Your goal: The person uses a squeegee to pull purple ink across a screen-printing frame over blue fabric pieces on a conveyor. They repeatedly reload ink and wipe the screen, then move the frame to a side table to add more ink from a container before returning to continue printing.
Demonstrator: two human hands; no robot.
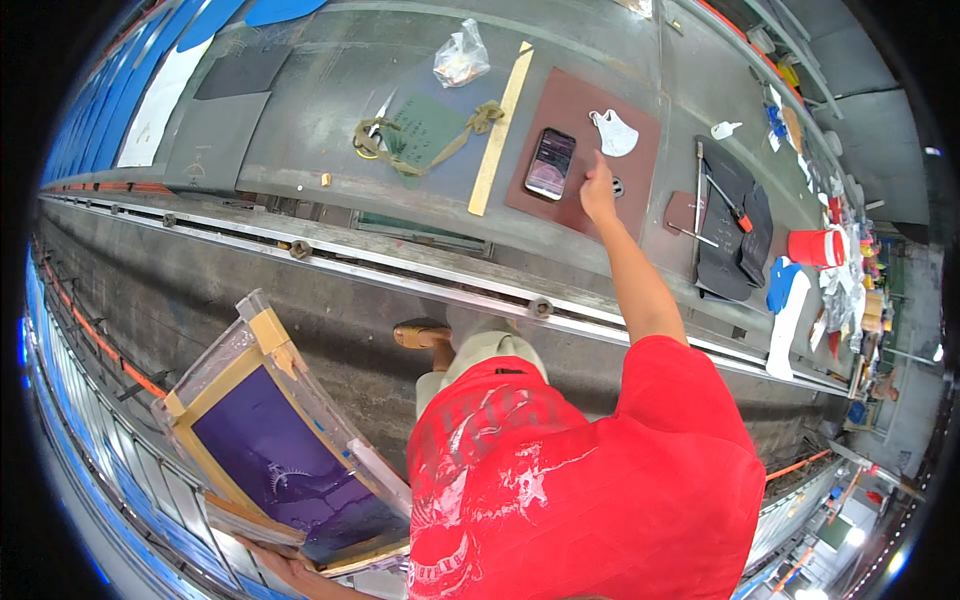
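Note:
At my left side a screen printing frame (295, 465) with a purple mesh and taped edges hangs tilted. My left hand (268, 556) is closed at its lower edge, beside a wooden bar (255, 522); most of its fingers are hidden. Over a brown sheet (570, 100) on the table, my right hand (598, 188) reaches out with a finger extended and holds nothing visible. Just left of it lies a phone (551, 163) with its screen lit. A white face mask (614, 133) lies just beyond the fingertips, and a small dark round object (617, 187) is right beside the hand.
Left of the sheet are a wooden strip (501, 128), a green sheet with a cloth strap (425, 130) and a plastic bag (462, 55). To the right lie dark folded sheets (735, 220) and a red bucket (815, 248). A metal rail (420, 283) edges the table.

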